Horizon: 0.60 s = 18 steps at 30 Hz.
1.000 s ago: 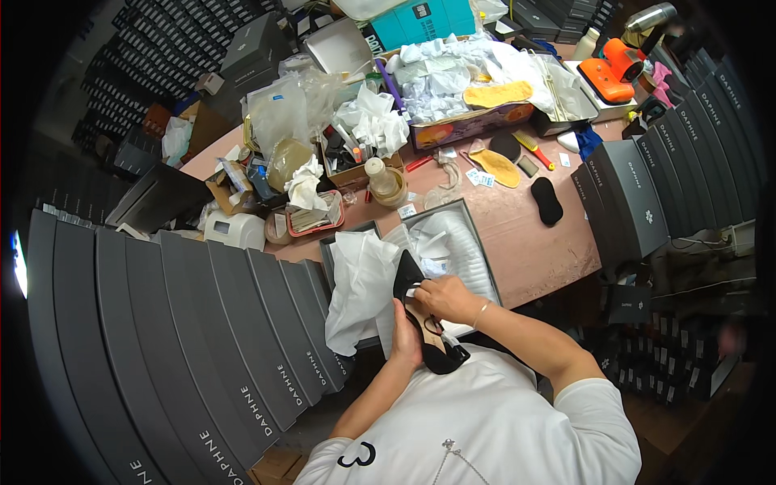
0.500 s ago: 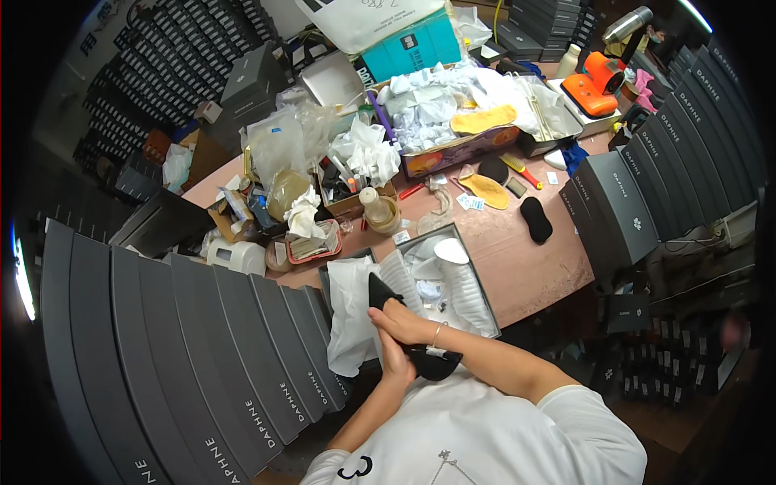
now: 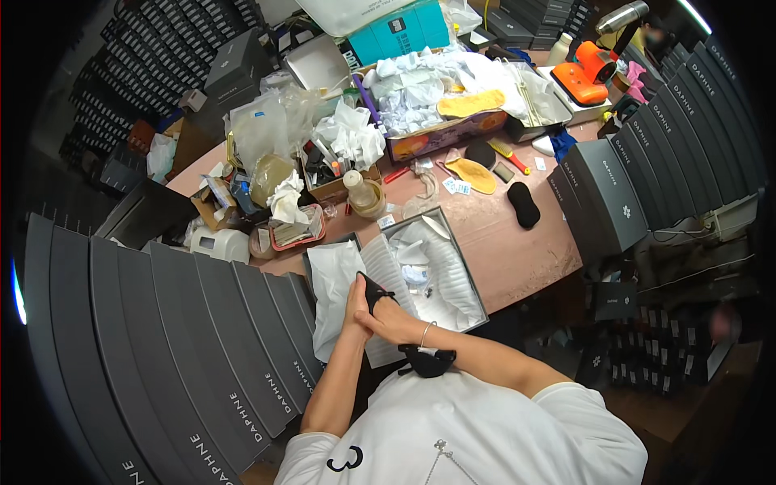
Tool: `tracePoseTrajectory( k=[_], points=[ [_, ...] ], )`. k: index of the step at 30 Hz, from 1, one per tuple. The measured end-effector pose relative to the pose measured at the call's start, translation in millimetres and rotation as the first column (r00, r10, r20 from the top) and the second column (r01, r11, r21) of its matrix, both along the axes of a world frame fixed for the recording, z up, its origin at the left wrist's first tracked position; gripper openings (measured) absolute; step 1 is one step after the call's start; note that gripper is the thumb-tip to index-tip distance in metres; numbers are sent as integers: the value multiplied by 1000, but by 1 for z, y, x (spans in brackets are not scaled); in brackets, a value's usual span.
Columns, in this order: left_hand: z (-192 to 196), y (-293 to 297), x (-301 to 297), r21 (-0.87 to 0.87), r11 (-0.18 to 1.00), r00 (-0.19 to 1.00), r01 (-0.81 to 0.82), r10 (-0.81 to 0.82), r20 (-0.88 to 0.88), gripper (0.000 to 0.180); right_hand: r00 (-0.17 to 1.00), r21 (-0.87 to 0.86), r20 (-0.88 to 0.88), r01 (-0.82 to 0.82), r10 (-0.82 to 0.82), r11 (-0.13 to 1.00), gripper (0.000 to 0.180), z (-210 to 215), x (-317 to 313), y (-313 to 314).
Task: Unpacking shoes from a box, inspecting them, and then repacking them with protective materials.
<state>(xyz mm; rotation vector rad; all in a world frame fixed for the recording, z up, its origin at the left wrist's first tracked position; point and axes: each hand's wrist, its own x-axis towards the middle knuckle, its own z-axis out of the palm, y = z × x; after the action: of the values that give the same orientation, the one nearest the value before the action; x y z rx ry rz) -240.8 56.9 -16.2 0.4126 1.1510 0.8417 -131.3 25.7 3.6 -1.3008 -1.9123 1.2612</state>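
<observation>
A black pointed-toe shoe (image 3: 428, 361) lies between my two hands, close to my chest. Its toe points away from me and its heel end shows under my right wrist. My left hand (image 3: 356, 305) is closed along the toe's left side. Across the middle of the shoe, my right hand (image 3: 391, 320) is wrapped and hides much of it. Just beyond the hands, an open grey shoebox (image 3: 483, 303) holds white tissue and ribbed white padding (image 3: 455, 279). White tissue paper (image 3: 333, 275) hangs to the left of the shoe.
Stacked grey shoeboxes rise at the left (image 3: 162, 339) and right (image 3: 598, 194). On the pink table (image 3: 525, 259) are a black insole-shaped pad (image 3: 524, 204), a yellow insole (image 3: 471, 175), a pump bottle (image 3: 364, 194), a carton of crumpled paper (image 3: 444, 139) and an orange device (image 3: 584, 77).
My left hand has moved forward from the shoe's rear to its toe. The view has shifted slightly, and the white oval piece on the box padding now appears narrower.
</observation>
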Motion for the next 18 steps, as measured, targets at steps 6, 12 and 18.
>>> tracePoseTrajectory(
  k=[6,12,18],
  points=[
    [22,-9,13,68,997,999,27,-25,-37,33,993,50,18,-117,116,992,66,34,38,-27],
    [-7,-10,22,87,995,998,45,-40,-49,34,997,-12,-9,-73,73,997,68,16,37,-20],
    [7,-3,12,75,997,993,31,-23,-117,33,991,-145,1,-135,136,980,61,30,36,-17]
  ],
)
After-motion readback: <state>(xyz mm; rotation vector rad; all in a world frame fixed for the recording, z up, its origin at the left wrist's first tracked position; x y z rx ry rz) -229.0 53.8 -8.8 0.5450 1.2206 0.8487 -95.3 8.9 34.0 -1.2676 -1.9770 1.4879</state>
